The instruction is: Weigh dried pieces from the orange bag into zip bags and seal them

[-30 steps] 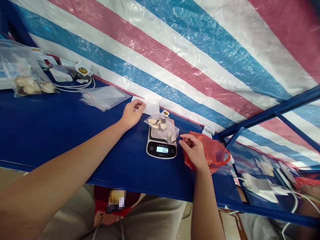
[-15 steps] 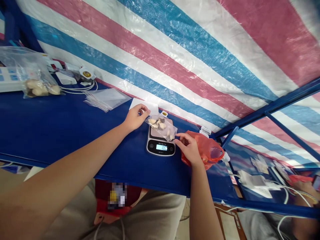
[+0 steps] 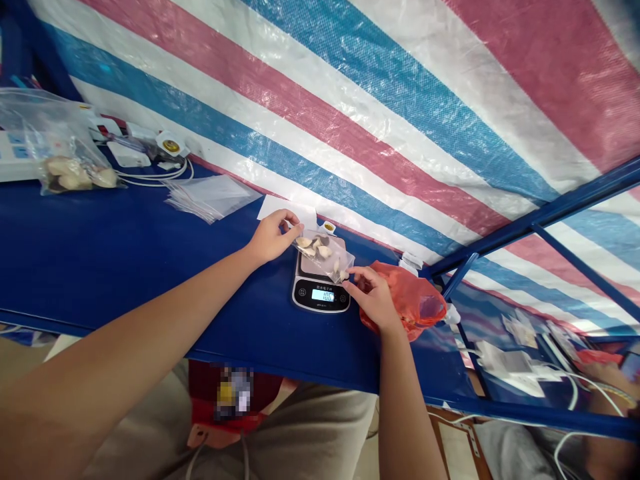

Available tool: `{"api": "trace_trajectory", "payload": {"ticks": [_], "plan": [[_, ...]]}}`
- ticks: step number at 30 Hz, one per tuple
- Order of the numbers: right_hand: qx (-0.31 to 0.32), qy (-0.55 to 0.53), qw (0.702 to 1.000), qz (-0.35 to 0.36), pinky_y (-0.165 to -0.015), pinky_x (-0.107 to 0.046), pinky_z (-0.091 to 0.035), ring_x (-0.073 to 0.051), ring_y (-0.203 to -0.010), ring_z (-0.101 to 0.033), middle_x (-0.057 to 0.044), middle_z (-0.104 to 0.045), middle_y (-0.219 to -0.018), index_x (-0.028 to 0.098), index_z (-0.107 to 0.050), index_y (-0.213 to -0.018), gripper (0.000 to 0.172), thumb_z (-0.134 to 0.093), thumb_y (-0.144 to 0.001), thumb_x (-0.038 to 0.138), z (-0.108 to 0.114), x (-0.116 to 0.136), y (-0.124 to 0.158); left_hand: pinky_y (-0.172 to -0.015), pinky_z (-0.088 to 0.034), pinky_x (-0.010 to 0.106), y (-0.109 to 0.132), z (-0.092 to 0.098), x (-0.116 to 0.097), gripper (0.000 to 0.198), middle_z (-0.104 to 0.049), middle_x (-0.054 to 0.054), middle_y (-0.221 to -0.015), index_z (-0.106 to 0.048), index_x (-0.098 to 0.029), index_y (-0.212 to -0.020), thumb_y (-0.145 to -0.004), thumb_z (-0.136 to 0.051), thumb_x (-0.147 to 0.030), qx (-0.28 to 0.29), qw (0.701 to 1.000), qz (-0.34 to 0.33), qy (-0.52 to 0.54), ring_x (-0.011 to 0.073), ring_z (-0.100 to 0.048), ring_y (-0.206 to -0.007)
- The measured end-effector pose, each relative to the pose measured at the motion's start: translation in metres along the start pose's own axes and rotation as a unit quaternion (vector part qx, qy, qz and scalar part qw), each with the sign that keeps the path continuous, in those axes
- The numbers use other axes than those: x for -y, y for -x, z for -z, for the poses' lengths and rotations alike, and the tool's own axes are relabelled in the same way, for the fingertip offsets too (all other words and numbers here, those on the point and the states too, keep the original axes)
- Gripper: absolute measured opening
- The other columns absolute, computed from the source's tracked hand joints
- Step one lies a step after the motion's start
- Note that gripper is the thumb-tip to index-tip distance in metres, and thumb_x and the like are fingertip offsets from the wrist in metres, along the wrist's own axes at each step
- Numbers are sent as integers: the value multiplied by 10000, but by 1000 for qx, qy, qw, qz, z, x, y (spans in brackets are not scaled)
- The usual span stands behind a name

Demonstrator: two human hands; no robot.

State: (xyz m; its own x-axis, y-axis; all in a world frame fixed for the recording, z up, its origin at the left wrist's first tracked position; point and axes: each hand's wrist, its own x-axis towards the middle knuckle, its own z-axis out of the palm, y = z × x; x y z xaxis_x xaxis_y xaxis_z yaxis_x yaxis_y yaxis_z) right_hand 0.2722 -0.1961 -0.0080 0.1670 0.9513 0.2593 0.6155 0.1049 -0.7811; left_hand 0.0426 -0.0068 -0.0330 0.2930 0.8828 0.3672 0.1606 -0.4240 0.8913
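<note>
Zip bag (image 3: 324, 255) of pale pieces atop digital scale (image 3: 321, 291), pinched at either end by left hand (image 3: 273, 237) and right hand (image 3: 374, 298) fingers. Contents too small to identify; scale platform mostly covered. Red plastic bag (image 3: 417, 303) half hidden behind right hand.

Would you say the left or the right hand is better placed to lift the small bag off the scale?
Probably left: the left hand already pinches the small bag at its far end on the scale; the right hand only touches its near corner.
</note>
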Motion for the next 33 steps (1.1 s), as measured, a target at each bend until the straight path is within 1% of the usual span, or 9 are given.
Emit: {"api": "trace_trajectory", "payload": {"ticks": [8, 17, 23, 26, 33], "plan": [[1, 9, 1000, 0, -655, -313, -414, -160, -722, -511, -3, -563, -861, 255, -734, -1058, 271, -765, -830, 399, -3, 2, 0, -747, -497, 316, 1, 1, -1, 269, -712, 35, -976, -641, -216, -922, -829, -661, -467, 4, 1000, -3, -5, 150, -592, -744], [4, 10, 1000, -10, -638, -303, -409, -144, -694, -481, 4, -556, -874, 242, -728, -1089, 287, -762, -832, 364, -1, 1, 1, -729, -489, 306, 2, 0, -2, 261, -709, 35, -970, -650, -215, -925, -845, -662, -463, 6, 1000, -1, -5, 150, -594, -752], [7, 5, 1000, -8, -654, -305, -422, -152, -718, -498, 3, -556, -882, 259, -719, -1089, 285, -767, -830, 368, -2, 0, 0, -738, -491, 303, 0, -1, 2, 247, -710, 33, -975, -650, -222, -907, -864, -637, -465, 1, 1000, -3, 9, 163, -605, -805], [7, 3, 1000, -7, -659, -307, -421, -155, -727, -501, 1, -553, -884, 262, -718, -1087, 283, -771, -830, 366, -2, 0, 0, -739, -489, 304, 0, -1, 2, 247, -709, 32, -972, -650, -223, -905, -866, -635, -466, 1, 1000, -3, 14, 162, -602, -801], [5, 9, 1000, -7, -661, -308, -429, -152, -716, -500, 2, -550, -890, 267, -723, -1090, 302, -785, -816, 377, -5, -1, 0, -696, -481, 298, 3, -3, -7, 275, -712, 42, -986, -647, -220, -907, -851, -640, -489, 19, 1000, 2, 20, 163, -593, -784]]}}
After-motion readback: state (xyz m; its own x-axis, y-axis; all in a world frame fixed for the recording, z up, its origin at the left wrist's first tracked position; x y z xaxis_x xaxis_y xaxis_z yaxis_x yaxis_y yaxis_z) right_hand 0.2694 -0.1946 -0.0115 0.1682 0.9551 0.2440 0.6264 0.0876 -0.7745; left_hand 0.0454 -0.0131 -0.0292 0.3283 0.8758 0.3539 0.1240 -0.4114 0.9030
